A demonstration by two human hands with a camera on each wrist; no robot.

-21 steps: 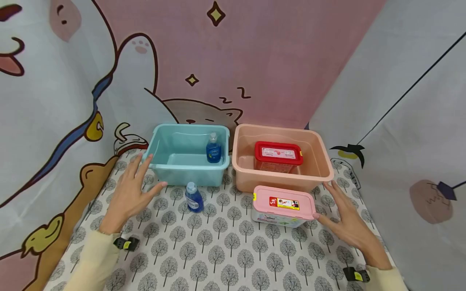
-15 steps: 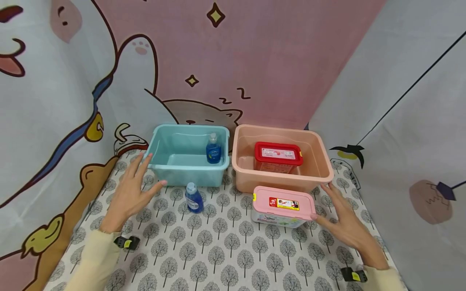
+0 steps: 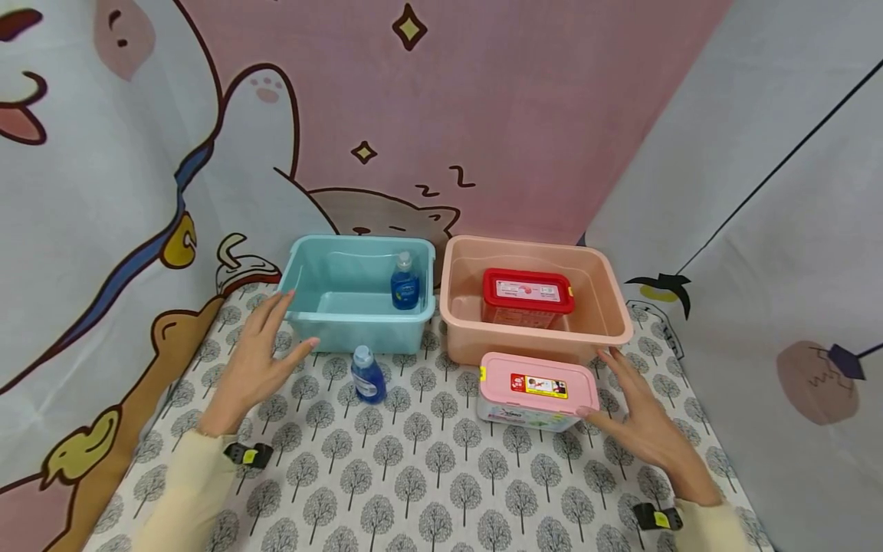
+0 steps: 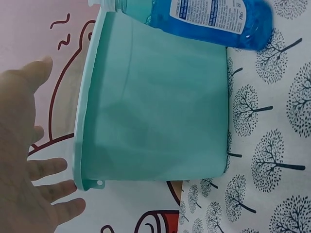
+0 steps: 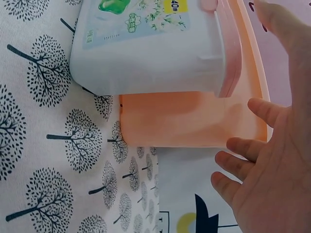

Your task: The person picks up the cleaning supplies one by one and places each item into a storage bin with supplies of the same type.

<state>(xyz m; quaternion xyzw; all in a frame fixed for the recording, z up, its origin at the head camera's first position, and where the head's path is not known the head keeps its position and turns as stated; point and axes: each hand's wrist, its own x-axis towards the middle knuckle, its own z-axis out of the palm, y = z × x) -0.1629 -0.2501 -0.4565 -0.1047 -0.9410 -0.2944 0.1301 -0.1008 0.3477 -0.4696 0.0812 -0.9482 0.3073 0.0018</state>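
My left hand (image 3: 255, 360) hovers open with spread fingers, by the front left corner of the teal bin (image 3: 359, 334). To its right a blue liquid bottle (image 3: 369, 379) with a pale cap stands on the cloth. My right hand (image 3: 641, 425) is spread at the right end of a white tub with a pink lid (image 3: 497, 368); its thumb overlaps the lid corner in the head view. In the right wrist view the white tub (image 5: 146, 63) stands in front of the peach bin (image 5: 170, 119), with the fingers near that bin's edge. Neither hand grips anything.
A second blue bottle (image 3: 405, 285) stands inside the teal bin at its right. Inside the peach bin (image 3: 483, 337) sits a red-lidded box (image 3: 527, 295). The bins stand side by side on a tree-print cloth (image 3: 407, 491), against a cartoon-print curtain (image 3: 517, 115).
My right hand has moved left, closer to the pink-lidded tub. My left hand has shifted slightly to the right. The bins, bottles and boxes have not moved.
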